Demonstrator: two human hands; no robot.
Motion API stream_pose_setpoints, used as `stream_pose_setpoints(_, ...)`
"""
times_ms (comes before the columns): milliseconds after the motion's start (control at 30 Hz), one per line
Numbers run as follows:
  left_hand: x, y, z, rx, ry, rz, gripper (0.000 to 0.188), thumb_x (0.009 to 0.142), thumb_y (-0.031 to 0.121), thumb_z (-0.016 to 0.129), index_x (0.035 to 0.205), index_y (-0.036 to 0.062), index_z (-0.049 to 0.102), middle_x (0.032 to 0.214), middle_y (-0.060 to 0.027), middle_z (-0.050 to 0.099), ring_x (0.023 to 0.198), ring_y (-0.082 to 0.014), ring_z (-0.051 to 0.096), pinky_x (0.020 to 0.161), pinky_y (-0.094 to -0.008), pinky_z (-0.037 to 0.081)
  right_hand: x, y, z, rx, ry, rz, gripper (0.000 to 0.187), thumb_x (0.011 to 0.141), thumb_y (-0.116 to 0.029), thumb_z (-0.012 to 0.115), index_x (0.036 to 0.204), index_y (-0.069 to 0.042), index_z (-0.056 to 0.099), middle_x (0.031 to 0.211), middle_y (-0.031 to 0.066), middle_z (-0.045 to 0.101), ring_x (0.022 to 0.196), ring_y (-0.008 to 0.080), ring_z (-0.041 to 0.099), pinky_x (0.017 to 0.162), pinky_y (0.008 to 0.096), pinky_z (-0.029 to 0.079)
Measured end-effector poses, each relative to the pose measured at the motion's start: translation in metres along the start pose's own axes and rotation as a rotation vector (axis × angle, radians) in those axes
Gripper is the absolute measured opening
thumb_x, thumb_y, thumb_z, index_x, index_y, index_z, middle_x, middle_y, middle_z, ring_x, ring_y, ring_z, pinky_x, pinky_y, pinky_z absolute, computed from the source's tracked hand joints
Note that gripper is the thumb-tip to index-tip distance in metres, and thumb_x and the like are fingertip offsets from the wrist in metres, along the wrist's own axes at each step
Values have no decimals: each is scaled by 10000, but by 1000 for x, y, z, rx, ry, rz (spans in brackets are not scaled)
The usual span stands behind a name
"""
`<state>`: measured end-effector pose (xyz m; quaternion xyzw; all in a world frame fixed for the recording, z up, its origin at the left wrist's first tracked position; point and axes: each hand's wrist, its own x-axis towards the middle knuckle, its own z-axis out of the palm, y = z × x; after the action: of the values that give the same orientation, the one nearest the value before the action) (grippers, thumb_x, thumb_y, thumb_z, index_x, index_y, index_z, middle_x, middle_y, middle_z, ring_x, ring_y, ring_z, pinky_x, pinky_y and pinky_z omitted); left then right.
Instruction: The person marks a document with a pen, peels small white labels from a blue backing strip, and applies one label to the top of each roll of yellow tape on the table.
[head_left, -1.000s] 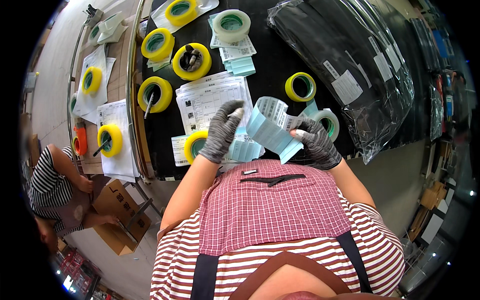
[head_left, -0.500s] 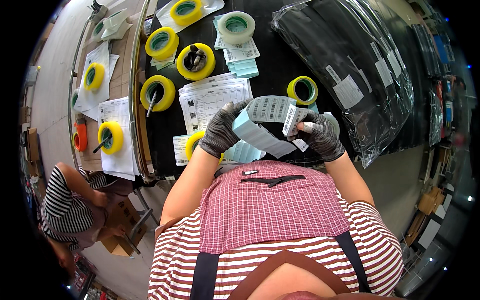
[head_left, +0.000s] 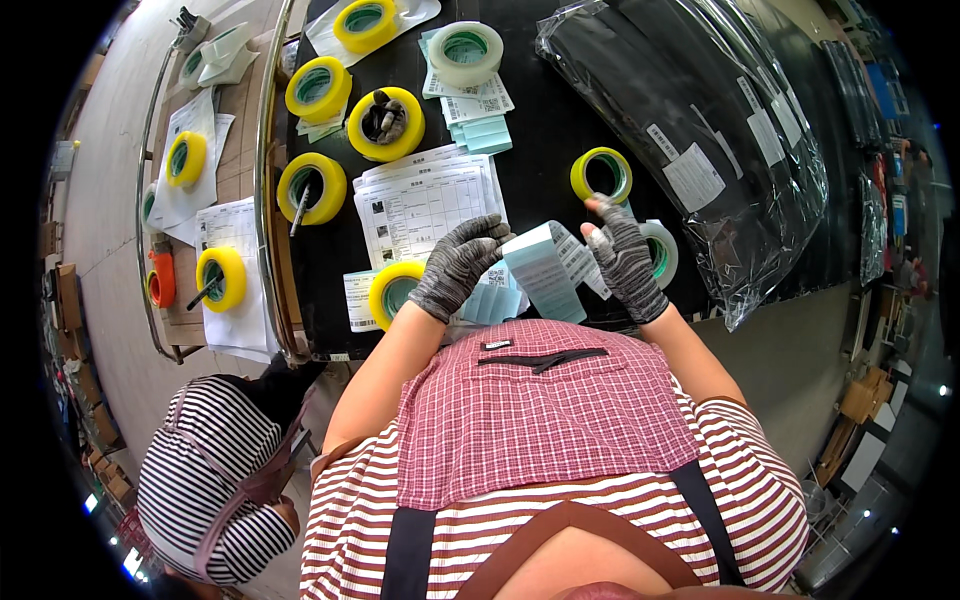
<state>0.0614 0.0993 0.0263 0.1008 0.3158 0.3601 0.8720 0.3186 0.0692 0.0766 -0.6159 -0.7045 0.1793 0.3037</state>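
Both my hands wear grey striped gloves with bare fingertips. Over the near edge of the black table, my left hand (head_left: 460, 268) is closed at the left edge of a folded strip of pale blue and white barcode labels (head_left: 545, 272). Its fingertips press together there, partly hidden by the strip. My right hand (head_left: 625, 258) has its thumb and fingers spread beside the strip's right end, gripping nothing I can see. Beneath and beside my left hand lie more blue label sheets (head_left: 492, 303) and a yellow tape roll (head_left: 392, 292).
Printed sheets (head_left: 425, 215) lie beyond my left hand, with several yellow tape rolls (head_left: 312, 188) around them. A clear tape roll (head_left: 658, 255) is beside my right hand. Plastic-wrapped black packages (head_left: 690, 130) cover the right side. A person in stripes (head_left: 210, 470) bends at lower left.
My right hand has released the label strip and spread its fingers. The strip has dropped lower and turned its blue backing outward. The person at lower left has bent forward.
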Motion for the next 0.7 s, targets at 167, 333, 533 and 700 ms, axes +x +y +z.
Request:
stream_pose_setpoints(167,1,-5,-5,246,-42,40,446,827,109,680,1230,-19,539,1157,-156,598,1074,-235,581,955,-325,481,4,-26,-1,322,-568,543,286,828,-234,688,1007,-17,635,1008,90,632,881,202,611,771,313,498)
stream_pose_setpoints(333,-16,4,38,1065,-6,112,357,857,200,675,1174,48,614,1022,-106,663,873,-163,629,813,-303,519,0,-23,6,317,-412,287,323,746,-226,766,963,-35,621,1041,85,619,860,172,595,718,312,500)
stream_pose_setpoints(533,-26,17,39,951,-40,283,241,876,179,643,1051,13,647,858,-73,662,741,-143,605,710,-281,509,19,-42,-4,509,-399,220,370,772,-217,739,1080,-38,638,998,95,646,945,168,596,814,314,484)
stream_pose_setpoints(700,-53,48,22,673,173,308,239,879,181,641,1047,12,640,883,-76,657,744,-148,608,726,-273,503,18,-30,-15,527,-768,358,277,839,-199,664,1050,-22,633,865,78,662,801,135,612,746,290,493)
